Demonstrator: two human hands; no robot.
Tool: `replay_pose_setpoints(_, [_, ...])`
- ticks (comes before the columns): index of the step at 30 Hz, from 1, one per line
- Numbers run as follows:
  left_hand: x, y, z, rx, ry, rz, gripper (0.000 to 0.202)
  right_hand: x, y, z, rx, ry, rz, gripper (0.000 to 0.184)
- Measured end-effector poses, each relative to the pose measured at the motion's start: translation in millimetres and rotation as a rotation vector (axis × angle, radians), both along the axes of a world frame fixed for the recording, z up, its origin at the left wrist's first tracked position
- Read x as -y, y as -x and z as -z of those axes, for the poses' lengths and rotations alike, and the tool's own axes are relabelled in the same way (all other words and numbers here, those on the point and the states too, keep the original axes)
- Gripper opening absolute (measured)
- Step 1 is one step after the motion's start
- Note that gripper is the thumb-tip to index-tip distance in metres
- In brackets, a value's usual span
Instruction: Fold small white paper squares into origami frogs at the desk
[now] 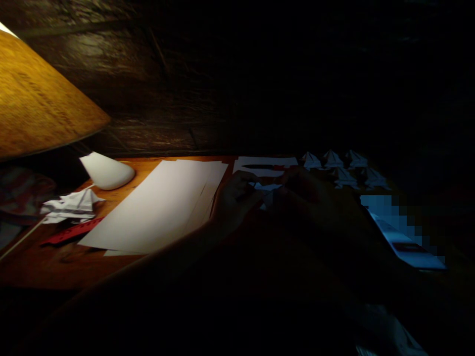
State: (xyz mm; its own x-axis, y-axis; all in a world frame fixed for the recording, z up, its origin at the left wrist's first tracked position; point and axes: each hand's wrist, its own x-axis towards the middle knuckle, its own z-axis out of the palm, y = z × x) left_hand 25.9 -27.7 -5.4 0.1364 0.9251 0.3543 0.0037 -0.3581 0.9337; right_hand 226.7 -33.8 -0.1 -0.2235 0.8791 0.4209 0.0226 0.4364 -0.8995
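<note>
My left hand point(239, 200) and my right hand point(302, 190) meet over the dim middle of the wooden table point(126, 202). Between them is a small piece of folded white paper point(270, 194), its lower edge coming to a point. The fingers of both hands are closed on it, one hand at each side. Deep shadow hides most of my right hand and the finer folds. Just behind the hands lie white paper sheets point(265, 162) with a dark knife point(258, 167) on top.
Several folded paper figures point(341, 177) stand in rows at the back right. A lit phone point(403, 232) lies right. On the left are a stack of white sheets point(159, 207), a red ruler point(72, 232), a crumpled folded paper point(72, 206) and a lamp with white base point(107, 172) and shade point(44, 99).
</note>
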Motion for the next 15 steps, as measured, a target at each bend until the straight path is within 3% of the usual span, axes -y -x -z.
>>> replay_pose_setpoints(3, [0.2,0.6,1.1,-0.027,-0.026,-0.018,0.023,1.3,0.2,0.1,-0.040,-0.007,-0.039,0.012])
replay_pose_setpoints(15, [4.9,-3.4,-1.2,-0.021,-0.005,0.015,0.026,2.7,-4.3,-2.6,0.122,-0.038,-0.011,0.007])
